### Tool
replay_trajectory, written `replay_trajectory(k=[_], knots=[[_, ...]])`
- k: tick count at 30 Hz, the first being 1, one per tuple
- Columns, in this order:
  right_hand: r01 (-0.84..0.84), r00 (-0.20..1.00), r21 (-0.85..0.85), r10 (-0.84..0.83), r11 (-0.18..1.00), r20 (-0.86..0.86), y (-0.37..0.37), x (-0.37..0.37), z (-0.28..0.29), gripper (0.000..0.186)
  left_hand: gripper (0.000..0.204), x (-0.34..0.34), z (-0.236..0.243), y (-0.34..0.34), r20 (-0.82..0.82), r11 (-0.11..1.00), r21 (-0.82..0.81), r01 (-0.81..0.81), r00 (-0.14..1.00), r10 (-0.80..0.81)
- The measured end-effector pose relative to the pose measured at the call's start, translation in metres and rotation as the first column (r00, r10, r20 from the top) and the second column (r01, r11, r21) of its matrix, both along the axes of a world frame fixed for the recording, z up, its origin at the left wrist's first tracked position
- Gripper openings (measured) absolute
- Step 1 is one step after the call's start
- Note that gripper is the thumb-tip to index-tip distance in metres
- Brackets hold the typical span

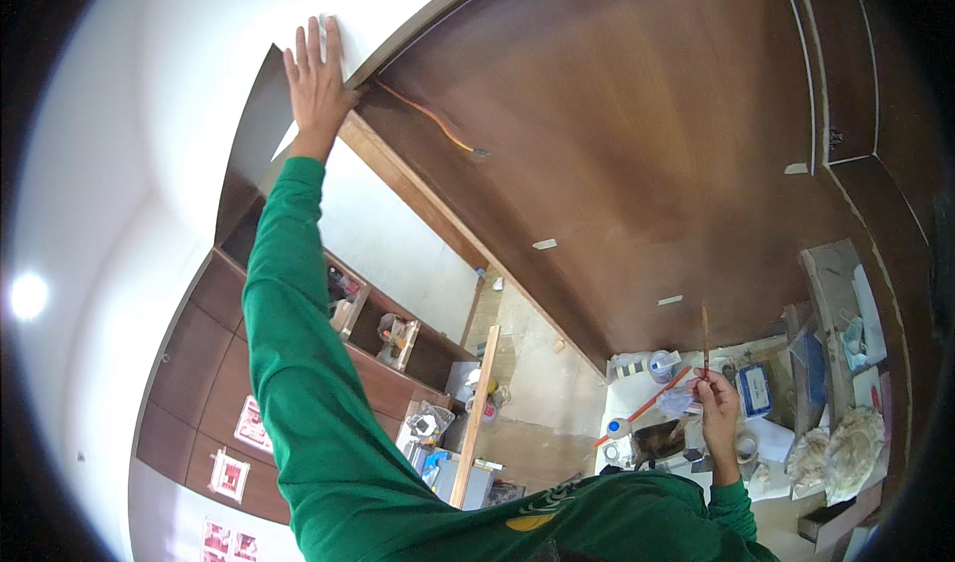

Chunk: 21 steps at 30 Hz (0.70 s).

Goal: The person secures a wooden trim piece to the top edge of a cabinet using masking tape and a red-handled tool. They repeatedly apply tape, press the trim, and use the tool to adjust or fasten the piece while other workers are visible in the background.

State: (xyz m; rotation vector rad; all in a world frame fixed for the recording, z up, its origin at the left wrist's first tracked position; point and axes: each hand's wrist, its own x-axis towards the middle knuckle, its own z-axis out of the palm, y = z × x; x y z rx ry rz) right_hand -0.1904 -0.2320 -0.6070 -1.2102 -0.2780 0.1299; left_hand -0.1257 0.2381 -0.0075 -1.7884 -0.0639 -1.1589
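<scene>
The left hand (pixel 318 80) lies flat and released, fingers spread, against the top corner of a dark brown wooden panel (pixel 617 154). The right hand (pixel 714 395) pinches a thin brush (pixel 705 335) upright above a cluttered white surface (pixel 771 433) holding a dark tray (pixel 659 437), rags (pixel 851 448) and a small jar (pixel 663 365).

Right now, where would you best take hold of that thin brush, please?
Grip the bare upper handle of the thin brush, coming from above. It stands nearly upright, and the right hand already pinches its lower part, so only the upper handle is clear.
</scene>
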Motion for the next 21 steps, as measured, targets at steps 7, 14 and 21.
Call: replay_trajectory(k=[7,14,21], knots=[[0.073,0.996,0.043,-0.07,0.996,-0.058,-0.019,-0.003,-0.007,0.027,0.135,0.001,0.004,-0.027,-0.023,0.995,0.022,0.096,0.995,-0.095],[0.102,0.995,-0.008,-0.102,0.995,-0.015,-0.024,0.003,-0.017,0.026,0.139,0.043,0.01,-0.105,-0.085,0.964,0.015,0.265,0.961,-0.263],[0.196,0.981,-0.021,-0.196,0.98,-0.009,-0.031,-0.006,-0.016,0.026,0.139,0.103,0.019,-0.217,-0.203,0.848,0.104,0.52,0.846,-0.493]])
